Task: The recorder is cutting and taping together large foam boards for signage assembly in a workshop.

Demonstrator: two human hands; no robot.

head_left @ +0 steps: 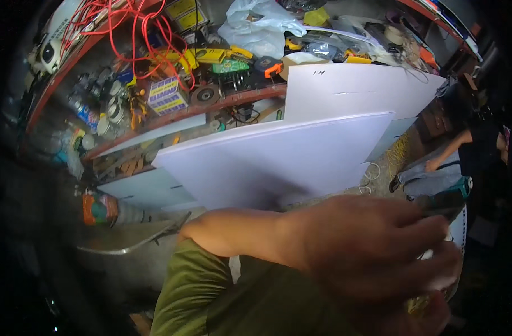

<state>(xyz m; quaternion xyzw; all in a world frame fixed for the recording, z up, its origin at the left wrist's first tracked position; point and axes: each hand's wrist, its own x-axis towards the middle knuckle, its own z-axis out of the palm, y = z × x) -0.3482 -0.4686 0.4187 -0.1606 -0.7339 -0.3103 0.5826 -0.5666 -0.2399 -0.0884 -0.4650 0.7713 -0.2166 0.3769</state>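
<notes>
My left forearm comes out of an olive-green sleeve (pixel 191 285) and reaches across to the right. At its end, my left hand (pixel 379 246) is close to the camera and blurred, with its fingers curled. Something small and pale shows between the fingers, and a yellowish bit shows below them; I cannot make out what they are. My right hand cannot be picked out. Beyond my arm, a large white panel (pixel 278 162) leans at a slant, and my forearm is nearest to its lower edge. A second white board (pixel 357 92) with a handwritten mark stands behind it.
A red-edged shelf (pixel 239 96) behind the panels holds tools, a tape measure (pixel 269 67), plastic bags (pixel 258 28), a small box (pixel 167 95) and jars. Red cable (pixel 144 33) hangs at upper left. Another person's arm (pixel 449 151) and jeans show at right. An orange container (pixel 94 209) stands at left.
</notes>
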